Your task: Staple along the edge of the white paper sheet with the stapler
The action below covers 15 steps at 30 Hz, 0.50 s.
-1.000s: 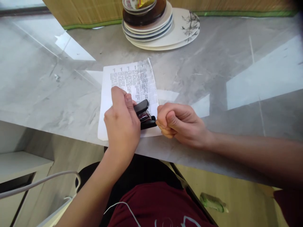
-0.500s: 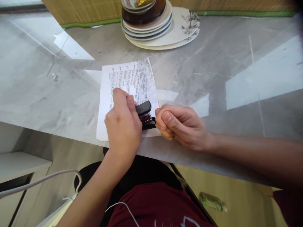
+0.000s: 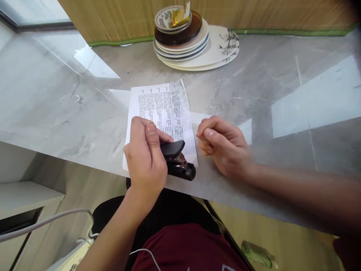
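My left hand is wrapped round a black stapler, whose front end points right with its jaws apart. Metal shows between the stapler's upper and lower arms. Under and behind it lies a printed sheet of paper, partly hidden by my left hand. My right hand is held just right of the paper, apart from the stapler. Its fingers are curled with the thumb against the index finger; whether anything is pinched in them I cannot make out.
A stack of plates stands at the back of the grey marbled table, topped by small bowls with a gold wrapper. A small crumpled scrap lies to the left. A green bottle is on the floor at lower right.
My right hand has drawn away from the stapler's front end, to the right. The stapler has tilted, and its front is now uncovered. The view has shifted slightly.
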### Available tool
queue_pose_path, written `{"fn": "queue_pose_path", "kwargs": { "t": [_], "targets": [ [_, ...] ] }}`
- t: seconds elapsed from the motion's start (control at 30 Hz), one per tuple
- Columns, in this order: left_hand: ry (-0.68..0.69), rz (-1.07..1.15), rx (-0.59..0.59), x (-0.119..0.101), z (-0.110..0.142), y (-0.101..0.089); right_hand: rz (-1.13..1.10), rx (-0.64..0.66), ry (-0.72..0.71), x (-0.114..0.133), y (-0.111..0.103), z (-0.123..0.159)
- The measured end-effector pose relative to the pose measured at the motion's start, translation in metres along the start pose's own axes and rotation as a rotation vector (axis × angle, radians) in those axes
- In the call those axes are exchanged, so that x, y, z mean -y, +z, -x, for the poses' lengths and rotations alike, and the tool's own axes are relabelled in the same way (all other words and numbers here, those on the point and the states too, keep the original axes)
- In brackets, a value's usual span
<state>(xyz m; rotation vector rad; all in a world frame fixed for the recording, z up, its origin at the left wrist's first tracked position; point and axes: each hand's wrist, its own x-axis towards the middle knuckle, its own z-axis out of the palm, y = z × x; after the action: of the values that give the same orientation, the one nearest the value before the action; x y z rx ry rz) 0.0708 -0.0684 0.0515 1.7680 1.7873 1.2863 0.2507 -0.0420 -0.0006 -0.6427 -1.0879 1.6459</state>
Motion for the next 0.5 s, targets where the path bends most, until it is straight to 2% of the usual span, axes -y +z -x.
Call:
{"fn": "queue_pose_path", "kwargs": {
  "t": [0.1, 0.2, 0.33, 0.5],
  "targets": [
    [0.016, 0.133, -0.036, 0.0, 0.0, -0.002, -0.057, 0.036, 0.053, -0.001, -0.001, -0.003],
    [0.003, 0.232, -0.009, 0.0, 0.003, -0.005, -0.095, 0.079, 0.131, -0.003, -0.003, -0.003],
    [-0.048, 0.34, 0.093, -0.003, 0.015, -0.012, -0.055, 0.083, 0.182, -0.005, -0.004, -0.002],
    [-0.035, 0.537, 0.306, -0.011, 0.022, -0.015, 0.11, 0.069, 0.115, -0.005, 0.001, -0.004]
  ]
}}
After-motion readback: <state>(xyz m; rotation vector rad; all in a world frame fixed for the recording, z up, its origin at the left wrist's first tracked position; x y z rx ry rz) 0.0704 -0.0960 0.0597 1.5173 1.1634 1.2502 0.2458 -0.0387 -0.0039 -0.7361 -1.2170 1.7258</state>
